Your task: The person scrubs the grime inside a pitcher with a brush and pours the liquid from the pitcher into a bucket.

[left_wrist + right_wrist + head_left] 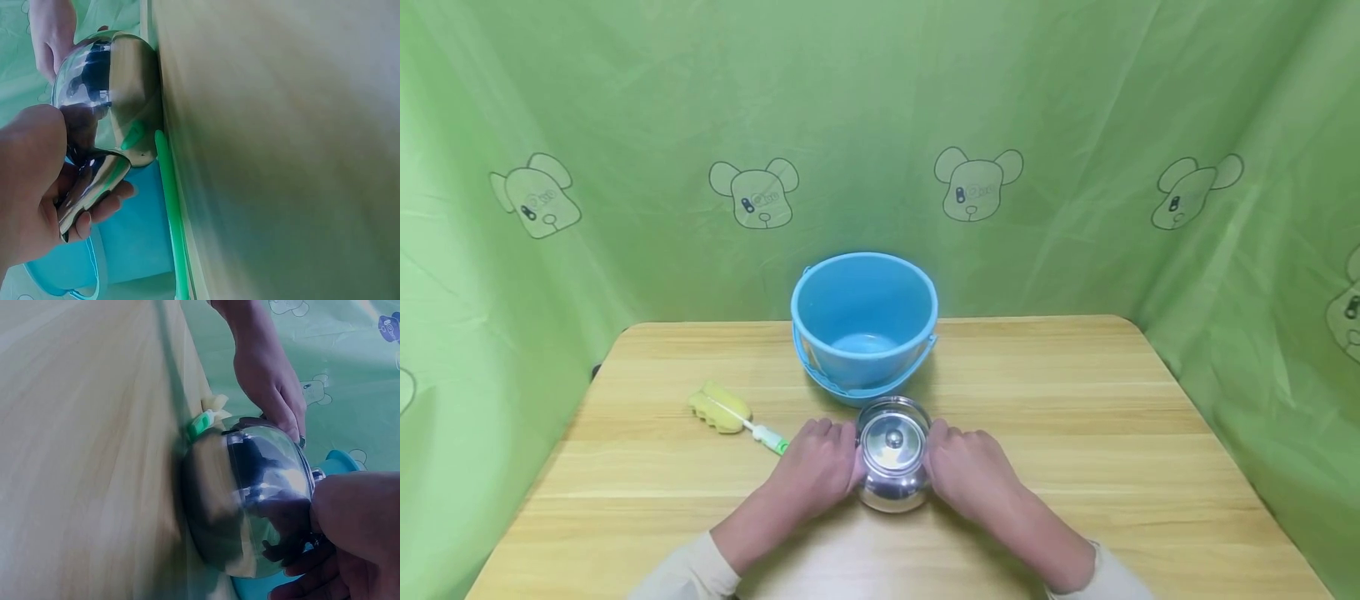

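The left hand has its fingers curled around the spout of the steel kettle; the right hand grips the opposite side, probably for steadiness. The kettle is just before the blue bucket.

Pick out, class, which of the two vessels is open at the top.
The blue bucket: its mouth is uncovered, so its inside shows right down to the bottom, whereas the shiny metal kettle wears a knobbed lid.
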Motion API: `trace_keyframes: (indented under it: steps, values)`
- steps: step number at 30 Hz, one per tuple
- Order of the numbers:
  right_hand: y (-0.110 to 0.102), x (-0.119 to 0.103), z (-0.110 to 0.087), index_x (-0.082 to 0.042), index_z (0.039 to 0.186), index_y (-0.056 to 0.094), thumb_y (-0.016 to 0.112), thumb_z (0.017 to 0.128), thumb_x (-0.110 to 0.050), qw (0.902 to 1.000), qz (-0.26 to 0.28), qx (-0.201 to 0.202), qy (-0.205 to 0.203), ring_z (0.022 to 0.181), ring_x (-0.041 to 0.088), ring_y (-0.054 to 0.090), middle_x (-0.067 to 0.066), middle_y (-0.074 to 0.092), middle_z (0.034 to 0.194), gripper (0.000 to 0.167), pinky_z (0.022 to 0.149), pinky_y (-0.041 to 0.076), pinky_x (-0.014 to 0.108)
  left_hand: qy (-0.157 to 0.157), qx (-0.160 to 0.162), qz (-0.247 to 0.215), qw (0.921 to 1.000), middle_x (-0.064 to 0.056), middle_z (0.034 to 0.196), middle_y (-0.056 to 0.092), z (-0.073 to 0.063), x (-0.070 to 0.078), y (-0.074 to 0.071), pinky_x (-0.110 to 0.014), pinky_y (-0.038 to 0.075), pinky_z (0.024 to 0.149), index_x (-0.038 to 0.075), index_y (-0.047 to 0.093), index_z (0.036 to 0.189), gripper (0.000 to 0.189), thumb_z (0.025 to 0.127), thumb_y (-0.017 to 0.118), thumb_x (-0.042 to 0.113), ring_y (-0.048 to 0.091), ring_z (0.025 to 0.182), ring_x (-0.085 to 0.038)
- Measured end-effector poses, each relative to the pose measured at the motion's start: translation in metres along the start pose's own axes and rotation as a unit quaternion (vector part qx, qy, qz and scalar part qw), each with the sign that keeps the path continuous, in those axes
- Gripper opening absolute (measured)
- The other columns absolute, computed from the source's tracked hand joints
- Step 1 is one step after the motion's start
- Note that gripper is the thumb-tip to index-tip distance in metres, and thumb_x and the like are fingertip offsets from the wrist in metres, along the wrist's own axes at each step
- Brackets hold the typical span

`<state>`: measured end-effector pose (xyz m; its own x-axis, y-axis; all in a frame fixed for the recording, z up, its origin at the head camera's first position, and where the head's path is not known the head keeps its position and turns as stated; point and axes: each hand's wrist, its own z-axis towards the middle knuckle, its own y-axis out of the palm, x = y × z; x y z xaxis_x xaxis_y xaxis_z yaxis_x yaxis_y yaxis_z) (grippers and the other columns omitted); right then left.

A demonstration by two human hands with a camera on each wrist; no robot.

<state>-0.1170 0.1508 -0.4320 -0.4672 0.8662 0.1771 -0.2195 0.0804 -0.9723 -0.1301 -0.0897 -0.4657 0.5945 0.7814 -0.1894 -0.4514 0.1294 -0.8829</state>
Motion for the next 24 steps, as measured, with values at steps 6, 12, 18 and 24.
trace_keyframes:
  steps: [6,12,18,24]
  values:
    - [-0.009,-0.001,-0.001,-0.002,0.087,0.057,0.059,0.101,-0.017,0.9971,0.063,-0.029,0.033,0.052,0.013,0.042,0.001,0.048,0.063,0.021,0.048,0.041,0.026,0.001,0.003,-0.001,1.0000,0.003,0.062,0.047,0.000,-0.001,-0.001,-0.023,0.034,0.055,0.010,0.058,0.082,0.031,0.100,0.054,0.035,0.035,0.058,-0.012]
    - [-0.018,-0.001,-0.003,-0.002,0.085,0.060,0.060,0.103,-0.019,0.9975,0.057,-0.029,0.032,0.054,0.014,0.045,0.002,0.050,0.064,0.025,0.051,0.044,0.028,0.000,-0.005,-0.005,1.0000,0.003,0.062,0.046,0.000,0.000,-0.001,-0.023,0.034,0.056,0.011,0.058,0.082,0.031,0.100,0.054,0.035,0.035,0.058,-0.012]
    - [-0.020,0.002,-0.002,-0.003,0.089,0.065,0.063,0.103,-0.024,0.9982,0.052,-0.018,0.023,0.057,0.012,0.048,0.001,0.056,0.067,0.025,0.053,0.043,0.026,-0.002,-0.009,-0.003,1.0000,0.003,0.062,0.047,0.001,-0.001,-0.004,-0.023,0.035,0.056,0.010,0.059,0.082,0.031,0.100,0.055,0.036,0.036,0.058,-0.012]
    - [-0.021,0.004,-0.002,-0.004,0.090,0.065,0.068,0.099,-0.026,0.9991,0.039,-0.002,0.018,0.059,0.012,0.050,0.001,0.059,0.070,0.024,0.055,0.042,0.025,0.000,-0.010,-0.006,0.9999,0.003,0.063,0.048,0.001,-0.001,-0.003,-0.023,0.035,0.057,0.010,0.059,0.083,0.034,0.101,0.054,0.038,0.036,0.059,-0.012]
